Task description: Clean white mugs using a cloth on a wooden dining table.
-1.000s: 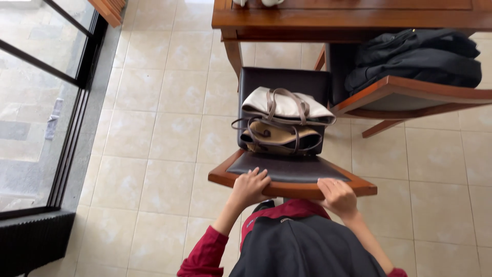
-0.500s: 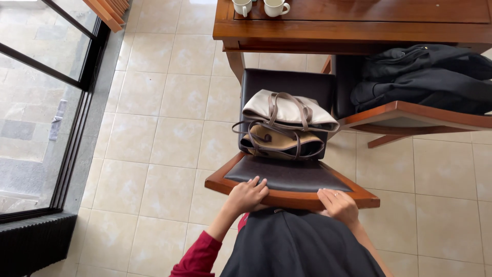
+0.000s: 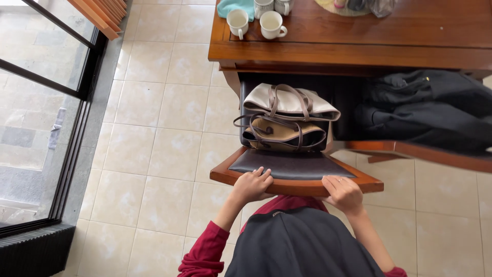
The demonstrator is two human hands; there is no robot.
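Observation:
My left hand (image 3: 252,185) and my right hand (image 3: 343,194) both grip the top of the backrest of a wooden chair (image 3: 297,185) with dark padding. On its dark seat rest two handbags: a beige one with brown straps (image 3: 290,102) stacked on a tan one (image 3: 283,134). The seat is pushed partly under a wooden table (image 3: 359,43). I wear red sleeves and a dark apron.
Two white cups (image 3: 270,24) stand on the table's near left part, next to a teal cloth (image 3: 233,6). A dark jacket (image 3: 428,109) lies on a second chair to the right. Glass door panels (image 3: 41,102) line the left; pale floor tiles (image 3: 164,128) lie between.
The chair with the bags has slid forward under the table, both hands staying on its backrest. The view has shifted so the tabletop and cups now show.

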